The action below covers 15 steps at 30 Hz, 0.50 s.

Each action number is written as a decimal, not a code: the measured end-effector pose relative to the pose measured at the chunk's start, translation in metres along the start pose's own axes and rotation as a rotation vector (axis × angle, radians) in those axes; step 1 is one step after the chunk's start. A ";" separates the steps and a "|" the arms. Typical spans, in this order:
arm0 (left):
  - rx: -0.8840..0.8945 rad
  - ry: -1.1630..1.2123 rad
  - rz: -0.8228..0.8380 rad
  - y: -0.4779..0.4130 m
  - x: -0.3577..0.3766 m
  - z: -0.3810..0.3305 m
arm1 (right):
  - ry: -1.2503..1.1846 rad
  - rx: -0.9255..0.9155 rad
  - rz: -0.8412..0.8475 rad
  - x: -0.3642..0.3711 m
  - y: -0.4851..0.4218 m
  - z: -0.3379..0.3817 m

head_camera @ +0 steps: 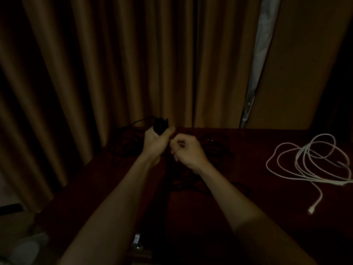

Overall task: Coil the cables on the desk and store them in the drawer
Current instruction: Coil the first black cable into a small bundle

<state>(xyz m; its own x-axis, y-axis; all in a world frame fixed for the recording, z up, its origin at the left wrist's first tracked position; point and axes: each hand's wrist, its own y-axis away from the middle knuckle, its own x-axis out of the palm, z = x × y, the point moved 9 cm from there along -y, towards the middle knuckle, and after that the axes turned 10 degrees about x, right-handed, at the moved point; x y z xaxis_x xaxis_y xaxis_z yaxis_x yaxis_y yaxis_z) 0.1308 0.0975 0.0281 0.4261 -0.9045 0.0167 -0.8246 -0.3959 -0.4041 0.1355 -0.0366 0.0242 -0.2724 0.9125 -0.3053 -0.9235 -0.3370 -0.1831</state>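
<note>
My L hand (156, 143) gripped a bunch of the black cable (161, 125), top end sticking up out of the fist, w/ the rest trailing loose on the desk (257, 217) behind. R hand (186, 150) sat just beside it, fingers curled tight; too dark to tell if it pinched a strand. The white cable (309, 161) lay in loose loops on the desk, well off to the right. Curtain (95, 64) hung behind.
</note>
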 end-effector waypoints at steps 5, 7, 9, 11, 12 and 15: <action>-0.074 0.098 -0.040 -0.004 -0.005 0.004 | 0.075 -0.004 0.062 0.003 0.001 -0.001; -0.100 0.209 -0.063 -0.004 -0.008 0.004 | 0.123 0.032 0.156 0.008 0.000 -0.010; -0.131 0.324 -0.120 -0.004 -0.014 0.002 | 0.203 0.128 0.294 0.014 0.000 -0.026; -0.160 0.380 -0.137 -0.004 -0.020 0.001 | 0.318 0.230 0.409 0.014 0.005 -0.046; -0.179 0.375 -0.107 -0.004 -0.021 0.002 | 0.344 0.262 0.412 0.009 0.006 -0.054; -0.238 0.261 0.071 0.002 -0.014 0.010 | 0.246 0.279 0.304 -0.010 0.001 -0.058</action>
<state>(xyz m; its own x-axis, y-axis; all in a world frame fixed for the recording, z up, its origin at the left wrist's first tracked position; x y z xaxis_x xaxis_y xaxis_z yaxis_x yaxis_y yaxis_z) 0.1268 0.1112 0.0184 0.2806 -0.9289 0.2418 -0.9253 -0.3288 -0.1891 0.1530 -0.0591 -0.0268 -0.5002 0.6890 -0.5244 -0.8585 -0.4738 0.1964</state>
